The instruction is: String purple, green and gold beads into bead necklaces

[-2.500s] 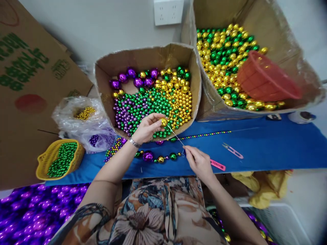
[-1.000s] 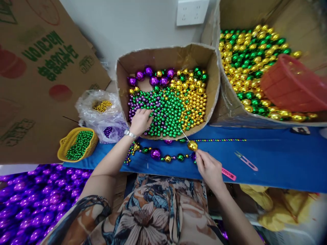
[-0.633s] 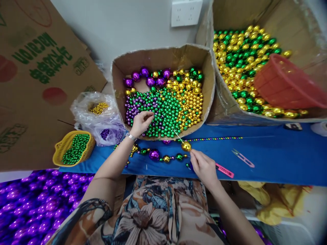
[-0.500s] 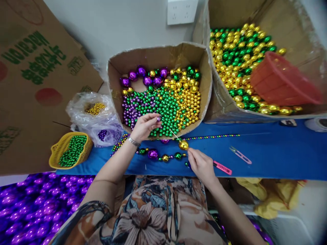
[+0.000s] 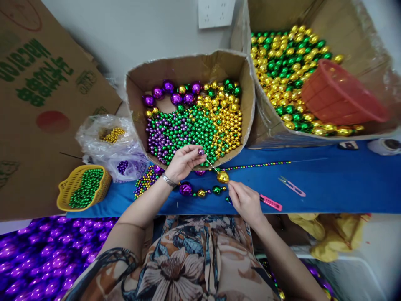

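My left hand [image 5: 184,163] pinches a small purple bead [image 5: 201,152] over the front edge of the cardboard box [image 5: 190,69]. Just beside that bead is the tip of a thin, pale needle [image 5: 212,166]; I cannot tell whether it has entered the hole. A large gold bead [image 5: 223,177] sits on the needle, close against the fingers of my right hand [image 5: 246,202], which grip its lower end. Below lies a beaded strand with a big purple bead [image 5: 185,188] and a green bead [image 5: 216,190]. Loose green, gold and purple beads fill the box.
Pink snips [image 5: 293,187] and a pink box cutter [image 5: 271,202] lie on the blue cloth [image 5: 332,190]. A yellow basket [image 5: 62,194] of green beads stands left, near plastic bags [image 5: 86,129]. A red basket [image 5: 341,98] rests in another bead-filled box.
My left hand has moved right and slightly down, bringing the purple bead from apart to the needle's tip. My right hand and the gold bead have hardly moved.
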A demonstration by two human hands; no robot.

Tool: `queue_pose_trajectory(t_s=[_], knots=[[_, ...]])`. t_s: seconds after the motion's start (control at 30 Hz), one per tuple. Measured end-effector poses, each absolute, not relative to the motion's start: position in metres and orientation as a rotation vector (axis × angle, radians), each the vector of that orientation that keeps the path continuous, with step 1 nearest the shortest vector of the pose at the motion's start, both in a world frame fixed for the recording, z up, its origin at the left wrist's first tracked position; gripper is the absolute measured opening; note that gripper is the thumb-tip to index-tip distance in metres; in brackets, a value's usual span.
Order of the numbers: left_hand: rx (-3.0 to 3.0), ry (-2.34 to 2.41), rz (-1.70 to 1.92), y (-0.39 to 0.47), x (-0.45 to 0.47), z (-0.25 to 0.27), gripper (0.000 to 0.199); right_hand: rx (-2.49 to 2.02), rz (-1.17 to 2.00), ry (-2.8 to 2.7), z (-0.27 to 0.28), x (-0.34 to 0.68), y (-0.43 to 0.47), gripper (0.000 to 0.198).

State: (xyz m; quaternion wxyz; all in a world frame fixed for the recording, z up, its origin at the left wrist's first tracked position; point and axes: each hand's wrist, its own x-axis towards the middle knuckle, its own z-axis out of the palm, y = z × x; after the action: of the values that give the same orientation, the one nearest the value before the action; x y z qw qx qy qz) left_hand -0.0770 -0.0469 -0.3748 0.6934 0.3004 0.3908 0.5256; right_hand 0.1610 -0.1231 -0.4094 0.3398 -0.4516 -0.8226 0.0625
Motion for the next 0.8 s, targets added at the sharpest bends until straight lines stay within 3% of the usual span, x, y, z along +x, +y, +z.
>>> queue_pose_trajectory(t_s=[0.33,0.5,0.8], knots=[[0.997,0.965,1.355,-0.051,-0.064,-0.376,0.025,-1.187,0.112,-2.112,-0.418,0.164,-0.122,0.017],[1.185,0.880,1.332,-0.034,-0.050,-0.374,0.040,-1.206,0.174,-2.012,-0.419,0.168,-0.117,0.015],[1.598,1.227,1.375,0.106,-0.028,-0.379,0.012,-1.261,0.209,-1.946,-0.423,0.188,-0.115,0.012]])
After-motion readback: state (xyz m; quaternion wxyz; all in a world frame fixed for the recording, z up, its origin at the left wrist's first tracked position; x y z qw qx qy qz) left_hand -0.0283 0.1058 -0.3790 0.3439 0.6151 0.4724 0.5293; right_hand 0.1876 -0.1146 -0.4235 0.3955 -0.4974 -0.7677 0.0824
